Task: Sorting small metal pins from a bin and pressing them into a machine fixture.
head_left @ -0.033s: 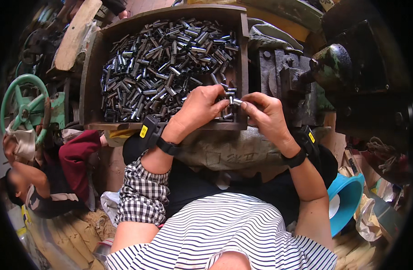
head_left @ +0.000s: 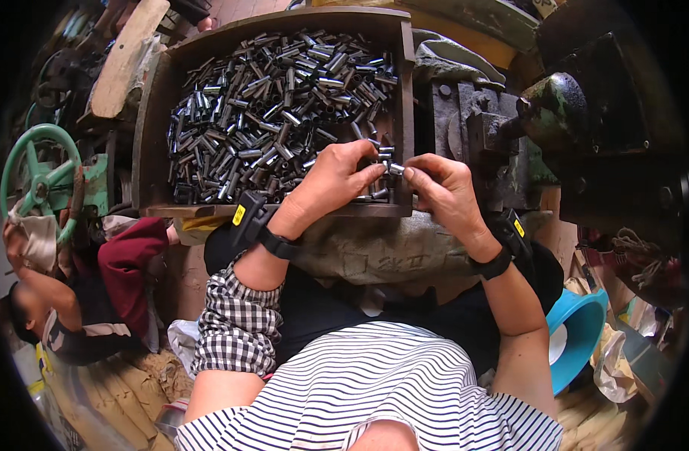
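A wooden tray (head_left: 406, 113) in front of me holds a heap of short, shiny metal tubes (head_left: 284, 113). At its near right corner, the thumb and forefinger of my right hand (head_left: 448, 188) pinch one short metal tube (head_left: 395, 170). Its free end points at the fingers of my left hand (head_left: 333, 177), very close to them. My left hand is closed in a pinch over the same corner. What lies between its fingertips is too small and partly covered to make out. More loose tubes lie under and beside both hands.
Dark, greasy machinery (head_left: 555, 113) stands right of the tray. A grey sack (head_left: 397, 248) hangs below its near edge. The blue basin (head_left: 581, 338) is at my lower right. Leftward are a green handwheel (head_left: 40, 184) and another person in dark red trousers (head_left: 134, 263).
Both hands have shifted a tiny bit to the right, the tube in my right hand with them. The tray and its heap look the same.
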A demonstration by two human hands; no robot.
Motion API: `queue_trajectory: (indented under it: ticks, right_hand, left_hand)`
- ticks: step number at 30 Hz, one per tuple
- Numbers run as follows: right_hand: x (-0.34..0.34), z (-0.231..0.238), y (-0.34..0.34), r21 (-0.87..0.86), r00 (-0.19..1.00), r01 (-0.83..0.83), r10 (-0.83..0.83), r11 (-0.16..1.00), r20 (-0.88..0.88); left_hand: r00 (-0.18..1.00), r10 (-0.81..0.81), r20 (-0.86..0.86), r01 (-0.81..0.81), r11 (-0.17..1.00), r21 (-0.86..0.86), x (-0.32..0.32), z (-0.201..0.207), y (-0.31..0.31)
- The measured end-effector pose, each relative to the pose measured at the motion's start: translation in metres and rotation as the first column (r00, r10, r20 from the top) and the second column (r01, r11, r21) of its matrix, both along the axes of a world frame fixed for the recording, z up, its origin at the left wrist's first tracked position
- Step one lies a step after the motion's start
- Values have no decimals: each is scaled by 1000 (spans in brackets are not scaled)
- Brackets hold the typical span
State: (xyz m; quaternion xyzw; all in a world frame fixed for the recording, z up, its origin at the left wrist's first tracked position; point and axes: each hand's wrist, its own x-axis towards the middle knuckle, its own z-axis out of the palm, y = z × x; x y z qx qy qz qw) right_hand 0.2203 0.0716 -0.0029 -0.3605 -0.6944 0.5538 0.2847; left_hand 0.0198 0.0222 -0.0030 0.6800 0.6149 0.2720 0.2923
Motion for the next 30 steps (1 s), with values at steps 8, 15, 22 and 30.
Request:
queue_trajectory:
  ticks: [8,15,22,30]
  right_hand:
    - [0,3,-2,-288,979,27,-83,957,-184]
    - [-1,6,-2,-255,982,65,-106,965,-153]
    - [-1,2,-1,-336,975,62,-130,940,-182]
    - [-2,0,-1,-461,944,34,-179,887,-275]
  left_hand:
    - [494,331,804,-9,927,-376,13,2,-4]
    - [846,67,529,-35,997,-70,8,-9,-3]
    - [320,366,874,-39,927,-374,5,-1,-5]
    - [214,400,891,95,900,-426,4,-3,-5]
